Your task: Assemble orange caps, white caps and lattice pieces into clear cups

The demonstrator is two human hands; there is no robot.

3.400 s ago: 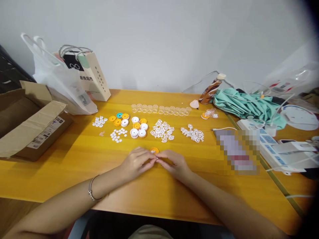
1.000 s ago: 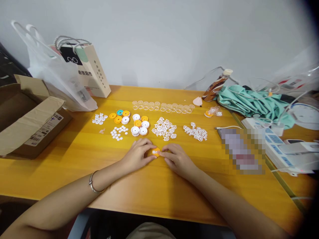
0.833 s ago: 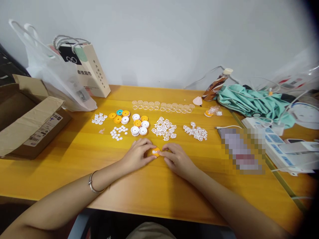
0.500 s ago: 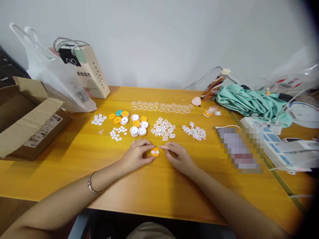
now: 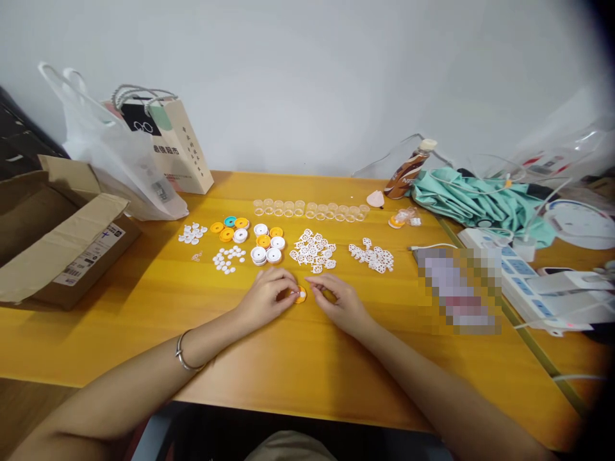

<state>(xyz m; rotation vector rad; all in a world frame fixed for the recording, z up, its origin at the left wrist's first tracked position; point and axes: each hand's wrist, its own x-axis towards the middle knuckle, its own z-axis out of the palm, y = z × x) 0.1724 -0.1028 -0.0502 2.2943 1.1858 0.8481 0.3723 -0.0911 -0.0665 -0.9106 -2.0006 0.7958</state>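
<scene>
An orange disc (image 5: 302, 298) with small white round parts in it lies on the table between my hands. My left hand (image 5: 267, 296) is at its left edge, thumb and forefinger brought together over that side and covering part of it. Whatever sits between those fingertips is too small to make out. Just right of the disc is my right hand (image 5: 340, 302), its thumb and forefinger apart with nothing visible between them. Beyond the hands lie white openwork pieces (image 5: 313, 250), small white discs (image 5: 229, 258) and stacked white and orange wheel-like discs (image 5: 268, 243).
Clear plastic cups (image 5: 310, 210) stand in a row at the back. More openwork pieces (image 5: 372, 255) lie to the right, near a blurred-out flat object (image 5: 459, 291) and a power strip (image 5: 521, 275). A cardboard box (image 5: 72, 243) stands left; a bottle (image 5: 408, 169) stands at the back right.
My left thumb and forefinger have gone from spread around the disc's edge to closed together over its left part. My right fingertips have drawn slightly away from the disc.
</scene>
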